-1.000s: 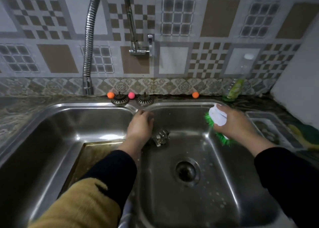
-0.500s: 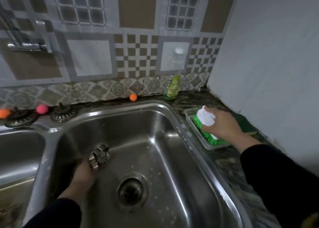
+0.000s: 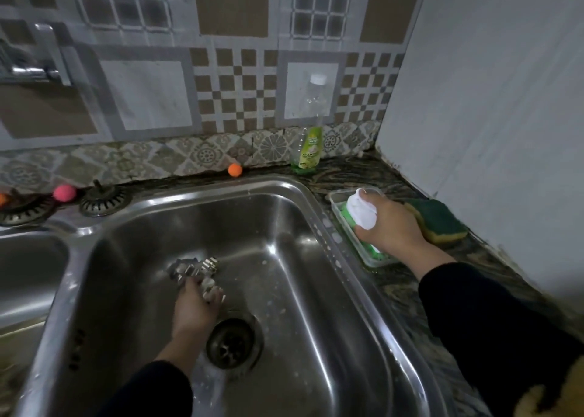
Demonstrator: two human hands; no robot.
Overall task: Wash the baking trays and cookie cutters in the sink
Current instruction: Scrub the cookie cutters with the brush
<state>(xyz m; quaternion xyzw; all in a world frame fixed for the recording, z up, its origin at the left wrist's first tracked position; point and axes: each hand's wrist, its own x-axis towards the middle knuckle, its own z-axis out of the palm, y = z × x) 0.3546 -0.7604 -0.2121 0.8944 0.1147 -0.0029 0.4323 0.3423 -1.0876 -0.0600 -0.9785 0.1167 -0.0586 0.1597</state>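
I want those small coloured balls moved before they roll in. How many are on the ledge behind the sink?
3: an orange ball near the soap bottle, a pink ball beside the strainer, and an orange one cut off at the left edge. More may lie out of frame.

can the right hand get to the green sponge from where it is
Probably yes: the right hand grips the brush over the clear tray, and the green sponge lies just beside it, nothing between. It must drop the brush first.

Patterned tile wall – dark marbled counter
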